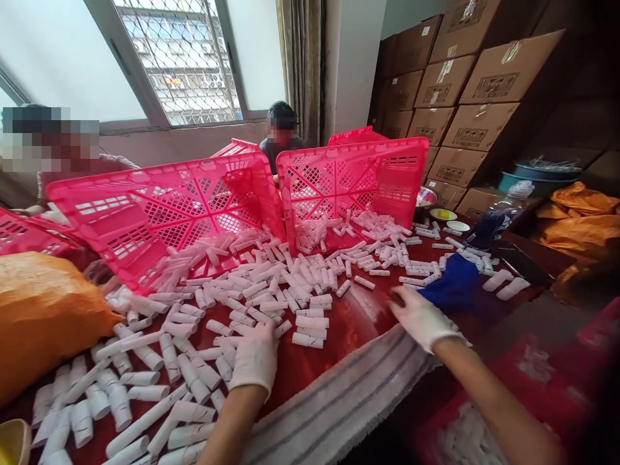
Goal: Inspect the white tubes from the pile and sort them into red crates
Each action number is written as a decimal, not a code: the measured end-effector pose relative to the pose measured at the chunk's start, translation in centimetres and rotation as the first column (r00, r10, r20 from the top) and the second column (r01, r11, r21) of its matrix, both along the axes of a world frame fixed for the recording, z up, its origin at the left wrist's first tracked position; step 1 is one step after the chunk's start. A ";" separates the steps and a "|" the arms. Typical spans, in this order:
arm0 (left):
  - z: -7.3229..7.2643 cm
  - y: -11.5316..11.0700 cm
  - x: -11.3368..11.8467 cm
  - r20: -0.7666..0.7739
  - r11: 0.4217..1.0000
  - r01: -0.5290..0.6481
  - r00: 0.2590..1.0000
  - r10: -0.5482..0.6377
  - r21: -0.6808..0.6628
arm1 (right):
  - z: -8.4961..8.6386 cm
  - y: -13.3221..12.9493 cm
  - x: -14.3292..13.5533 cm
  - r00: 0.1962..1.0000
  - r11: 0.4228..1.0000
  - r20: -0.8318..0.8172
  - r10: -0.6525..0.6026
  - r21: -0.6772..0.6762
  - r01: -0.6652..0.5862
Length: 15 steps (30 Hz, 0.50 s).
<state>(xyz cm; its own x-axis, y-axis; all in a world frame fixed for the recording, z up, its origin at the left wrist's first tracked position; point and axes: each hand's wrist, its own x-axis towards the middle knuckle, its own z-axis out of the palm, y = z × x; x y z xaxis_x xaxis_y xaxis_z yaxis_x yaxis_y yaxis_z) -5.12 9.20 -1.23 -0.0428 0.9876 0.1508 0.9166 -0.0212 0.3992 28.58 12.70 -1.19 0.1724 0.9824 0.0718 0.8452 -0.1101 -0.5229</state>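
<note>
White plastic tubes (285,284), many with small dark print, lie in a loose heap across the red tabletop (356,316). My left hand (256,355), in a white glove, reaches down among tubes on the left of the heap; its fingertips are partly hidden, so its grip is unclear. Close to it, a few tubes (310,329) lie side by side. My right hand (421,316), also gloved, is over the table's near edge with thumb and fingers apart and nothing visible between them. Just beyond it lies a blue cloth (453,283). A striped towel (349,394) runs along the near edge.
Pink baskets (206,205) lie tipped on their sides at the back, tubes spilling out. An orange sack (46,316) stands left. Cardboard boxes (458,152) are stacked at right, behind a bottle of dark liquid (496,219). Two people sit across the table.
</note>
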 end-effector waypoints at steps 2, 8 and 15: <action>-0.8 -0.4 0.4 0.062 1.000 0.022 0.998 -0.021 -0.012 | -0.3 4.2 -2.4 0.999 0.998 -0.009 0.052 0.024 -0.052; -1.6 -2.4 0.8 0.419 0.998 0.059 0.907 -0.040 -0.031 | -1.6 5.0 -7.7 0.966 0.982 -0.180 0.186 0.076 -0.174; 0.9 -4.4 4.7 0.714 0.989 0.101 0.700 0.005 -0.106 | 0.9 -3.1 -11.7 0.560 0.942 -0.775 0.291 0.131 -0.308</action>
